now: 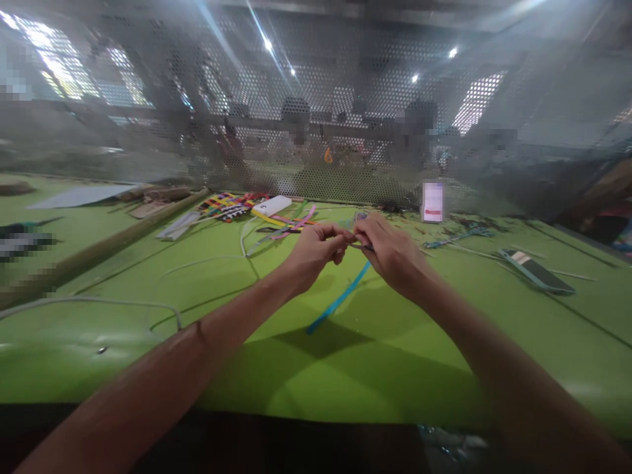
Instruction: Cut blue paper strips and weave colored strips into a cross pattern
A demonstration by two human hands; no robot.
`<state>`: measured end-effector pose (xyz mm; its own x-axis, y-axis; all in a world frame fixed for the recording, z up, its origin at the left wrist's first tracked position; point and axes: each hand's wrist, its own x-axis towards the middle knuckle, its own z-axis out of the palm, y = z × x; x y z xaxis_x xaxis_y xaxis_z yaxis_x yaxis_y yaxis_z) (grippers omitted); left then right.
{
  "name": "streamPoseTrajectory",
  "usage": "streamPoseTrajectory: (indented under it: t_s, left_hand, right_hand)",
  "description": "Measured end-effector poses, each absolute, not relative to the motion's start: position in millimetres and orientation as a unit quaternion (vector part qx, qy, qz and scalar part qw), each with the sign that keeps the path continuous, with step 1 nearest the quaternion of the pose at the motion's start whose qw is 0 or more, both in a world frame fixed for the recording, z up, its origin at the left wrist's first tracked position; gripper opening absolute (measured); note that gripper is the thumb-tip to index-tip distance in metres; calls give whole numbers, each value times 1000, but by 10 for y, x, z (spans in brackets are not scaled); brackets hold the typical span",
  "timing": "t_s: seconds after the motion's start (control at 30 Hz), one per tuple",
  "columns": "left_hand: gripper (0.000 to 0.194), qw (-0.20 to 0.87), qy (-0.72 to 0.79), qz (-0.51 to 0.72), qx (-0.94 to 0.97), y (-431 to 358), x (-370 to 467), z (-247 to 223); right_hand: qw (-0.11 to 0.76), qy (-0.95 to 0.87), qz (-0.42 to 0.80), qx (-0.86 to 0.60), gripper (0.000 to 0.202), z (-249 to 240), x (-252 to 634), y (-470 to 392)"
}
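Note:
My left hand (318, 253) and my right hand (392, 250) meet fingertip to fingertip above the green table, both closed in a pinch. A bright blue strip (340, 299) runs down and to the left from under my right hand, its free end just over the tabletop. Between the hands shows a thin dark piece (364, 247), lying against my right fingers; its kind is too small to tell. What my left fingertips pinch is hidden. Behind the hands lie coloured strips (309, 216) in pink, yellow and green.
The green tabletop (276, 368) bears a woven multicoloured piece (232, 205), a white tag-like object (271, 205) and a pale cable (99, 299). A lit phone (433, 202) leans against the perforated metal screen (326, 178). Rightward lies a dark flat object (536, 271); leftward, a long wooden bar (99, 253).

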<state>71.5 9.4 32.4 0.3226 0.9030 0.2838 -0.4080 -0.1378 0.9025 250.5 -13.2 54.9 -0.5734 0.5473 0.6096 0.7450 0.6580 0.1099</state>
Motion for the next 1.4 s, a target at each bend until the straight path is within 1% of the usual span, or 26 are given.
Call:
streamPoseTrajectory:
  t_s: [0.17,0.3,0.5,0.67,0.8,0.97,1.2,1.3,1.4]
  left_hand:
    - [10,615,229,536,531,90,711,332]
    - [9,623,225,522,537,77,703,342]
    - [9,599,242,533,546,98,699,327]
    - [9,596,244,539,543,104,702,316]
    - [7,595,240,535,550,88,694,330]
    - [10,606,219,508,572,74,669,357]
    - [12,603,193,468,617,85,648,347]
    - [11,589,198,448,642,82,645,332]
    - [5,576,201,433,663,59,641,328]
  right_hand:
    - [309,-868,-167,-352,11,548,2519,-109]
    - [320,-861,-170,-358,9,537,2519,-112]
    - [312,-861,-170,-365,10,522,2506,-131]
    - [290,-867,-160,-373,10,518,2497,-124]
    - [288,-871,-152,-368,11,520,2505,-107]
    - [313,-867,-152,-356,13,520,2531,-87]
    - [334,-862,-145,-352,6,538,2595,-41]
    - [343,-852,-164,-360,11,543,2635,-3]
    - [350,-837,-191,-374,14,528,2676,46]
